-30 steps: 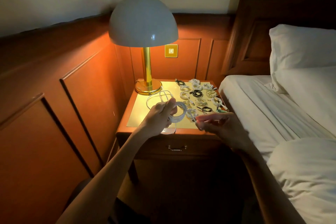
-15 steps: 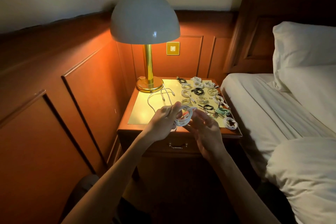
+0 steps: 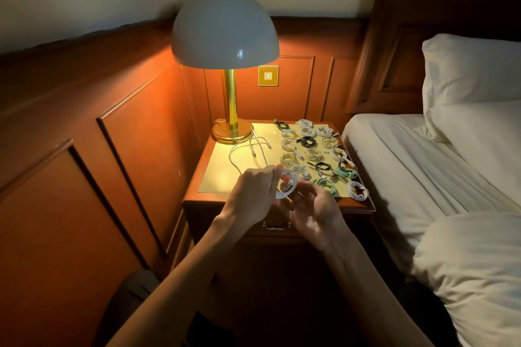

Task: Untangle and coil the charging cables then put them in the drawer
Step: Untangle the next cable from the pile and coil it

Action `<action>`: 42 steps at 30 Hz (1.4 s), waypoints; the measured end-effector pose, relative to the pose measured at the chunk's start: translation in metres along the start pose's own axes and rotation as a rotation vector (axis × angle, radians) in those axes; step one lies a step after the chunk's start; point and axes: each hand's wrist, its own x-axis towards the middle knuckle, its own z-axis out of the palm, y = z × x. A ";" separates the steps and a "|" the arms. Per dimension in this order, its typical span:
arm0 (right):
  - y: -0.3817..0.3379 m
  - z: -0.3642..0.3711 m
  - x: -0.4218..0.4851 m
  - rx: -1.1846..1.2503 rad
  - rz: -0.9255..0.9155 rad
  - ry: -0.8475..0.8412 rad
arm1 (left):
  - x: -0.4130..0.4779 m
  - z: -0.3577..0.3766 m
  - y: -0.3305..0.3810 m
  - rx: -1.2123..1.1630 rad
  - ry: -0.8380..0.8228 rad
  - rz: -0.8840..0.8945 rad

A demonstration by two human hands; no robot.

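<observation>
Gripping a round coil of smooth white cable (image 3: 287,187), the left hand (image 3: 252,196) is curling its fingers (image 3: 271,177) tightly around the loops above the wooden table's (image 3: 197,200) front edge. The loose tail is trailing in thin curves over the glossy gold top. The right hand (image 3: 313,210) is hovering just beside the coil, its fingers (image 3: 307,191) half bent and blurred; I cannot tell whether they are touching it. Small coils (image 3: 310,146) are lying in rows at the right.

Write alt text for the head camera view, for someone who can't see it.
A person's left hand grips a half-coiled white cable over a wooden nightstand, the blurred right hand at the coil. Many coiled cables lie beside a lit brass lamp; the drawer is shut.
</observation>
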 end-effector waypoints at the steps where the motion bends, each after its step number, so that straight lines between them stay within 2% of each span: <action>1: 0.000 0.002 -0.001 -0.010 -0.002 -0.004 | -0.001 0.001 -0.002 -0.002 0.006 0.006; 7: -0.003 0.009 0.001 -0.448 -0.115 0.031 | 0.004 0.007 -0.009 -0.070 -0.019 0.034; 10: -0.010 0.013 -0.002 -0.885 -0.198 0.058 | 0.005 0.008 -0.007 -0.118 0.031 -0.027; 12: -0.010 0.016 0.001 -1.189 -0.240 0.081 | 0.006 0.011 0.001 -0.218 -0.026 -0.239; 14: -0.006 0.021 0.006 -1.355 -0.222 0.082 | 0.012 0.019 0.003 -0.286 -0.049 -0.514; 17: 0.002 0.025 0.011 -1.585 -0.305 0.162 | 0.022 0.032 -0.004 -0.335 -0.039 -0.644; 20: 0.007 0.025 0.017 -1.558 -0.387 0.229 | 0.037 0.034 -0.008 -0.489 -0.132 -0.724; 23: 0.017 0.023 0.016 -1.591 -0.402 0.224 | 0.051 0.038 -0.011 -0.473 -0.160 -0.783; 27: 0.023 0.020 0.022 -1.536 -0.315 0.197 | 0.059 0.049 -0.016 -0.471 -0.169 -0.830; 31: 0.031 0.015 0.037 -1.341 -0.196 0.237 | 0.058 0.060 -0.022 -0.396 -0.190 -0.819; 38: 0.037 0.003 0.042 -1.013 -0.089 0.284 | 0.057 0.069 -0.027 -0.349 -0.202 -0.784; 42: 0.029 0.010 0.052 -0.989 -0.083 0.250 | 0.069 0.065 -0.029 -0.359 -0.147 -0.773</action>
